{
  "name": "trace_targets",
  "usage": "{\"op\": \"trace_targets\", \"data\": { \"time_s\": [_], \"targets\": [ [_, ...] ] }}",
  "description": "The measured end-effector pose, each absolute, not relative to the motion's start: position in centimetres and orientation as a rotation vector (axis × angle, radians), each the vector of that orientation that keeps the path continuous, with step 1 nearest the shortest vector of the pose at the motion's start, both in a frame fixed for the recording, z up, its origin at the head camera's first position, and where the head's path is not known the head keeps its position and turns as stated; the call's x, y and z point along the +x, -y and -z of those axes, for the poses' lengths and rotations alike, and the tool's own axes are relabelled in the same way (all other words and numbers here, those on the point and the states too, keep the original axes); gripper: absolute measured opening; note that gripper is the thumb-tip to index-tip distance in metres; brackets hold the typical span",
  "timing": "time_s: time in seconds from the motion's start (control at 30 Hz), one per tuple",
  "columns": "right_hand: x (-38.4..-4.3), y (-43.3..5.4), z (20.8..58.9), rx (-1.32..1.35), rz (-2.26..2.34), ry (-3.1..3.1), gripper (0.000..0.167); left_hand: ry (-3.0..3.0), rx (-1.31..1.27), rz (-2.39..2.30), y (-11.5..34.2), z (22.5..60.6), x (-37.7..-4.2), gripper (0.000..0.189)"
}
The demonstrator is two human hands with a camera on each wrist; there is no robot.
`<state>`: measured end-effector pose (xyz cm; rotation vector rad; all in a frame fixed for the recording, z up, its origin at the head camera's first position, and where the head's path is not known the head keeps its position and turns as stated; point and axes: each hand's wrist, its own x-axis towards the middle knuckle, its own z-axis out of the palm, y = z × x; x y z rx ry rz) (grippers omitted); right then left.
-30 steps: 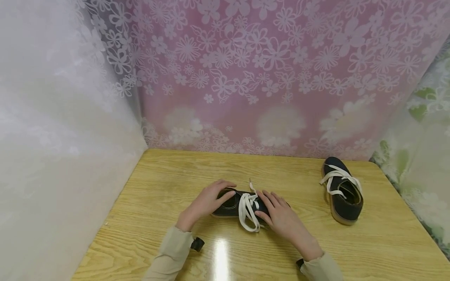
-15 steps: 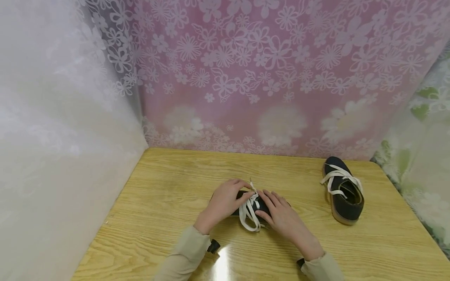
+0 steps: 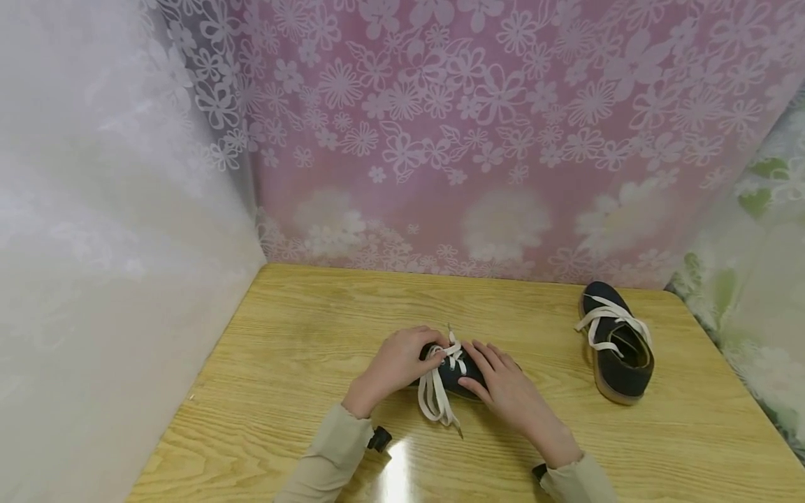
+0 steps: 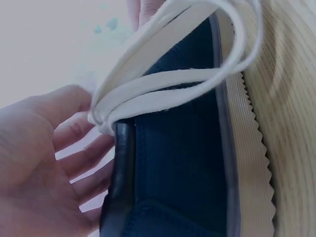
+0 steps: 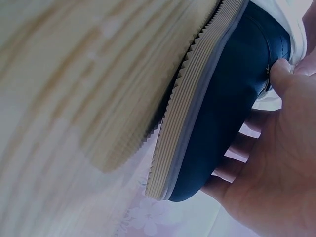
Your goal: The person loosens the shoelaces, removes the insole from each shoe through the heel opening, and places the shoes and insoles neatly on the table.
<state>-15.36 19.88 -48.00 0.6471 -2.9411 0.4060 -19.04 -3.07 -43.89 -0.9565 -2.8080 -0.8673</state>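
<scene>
A dark navy shoe with white laces lies sideways on the table between the two hands, toe to the right. My left hand is at the opening and tongue, pinching the laces; in the left wrist view the lace loops bunch at the thumb tip and drape over the shoe's side. My right hand holds the toe end. In the right wrist view its thumb presses near the lacing, and its fingers reach round the far side, partly hidden by the upper.
A second dark shoe with loose white laces stands at the right on the wooden table, its toe to the back. A pink flowered cloth hangs behind, and a pale cloth hangs along the left.
My left hand moved right from the shoe's heel opening to the laces, then shifted slightly left. The lace loops moved left and a lace end now hangs toward me. The right hand stays in place.
</scene>
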Motion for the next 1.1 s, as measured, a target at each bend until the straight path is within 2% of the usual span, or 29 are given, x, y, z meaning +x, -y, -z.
{"op": "trace_targets", "data": {
  "time_s": [0.6, 1.1],
  "targets": [
    [-15.3, -19.9, 48.2, 0.652, -0.429, 2.937, 0.066, 2.585, -0.909, 0.975, 2.8, 44.2, -19.0, 0.013],
    [-15.4, -20.0, 48.3, 0.658, -0.410, 2.903, 0.065, 2.405, -0.893, 1.123, 2.5, 42.5, -18.5, 0.012]
  ]
}}
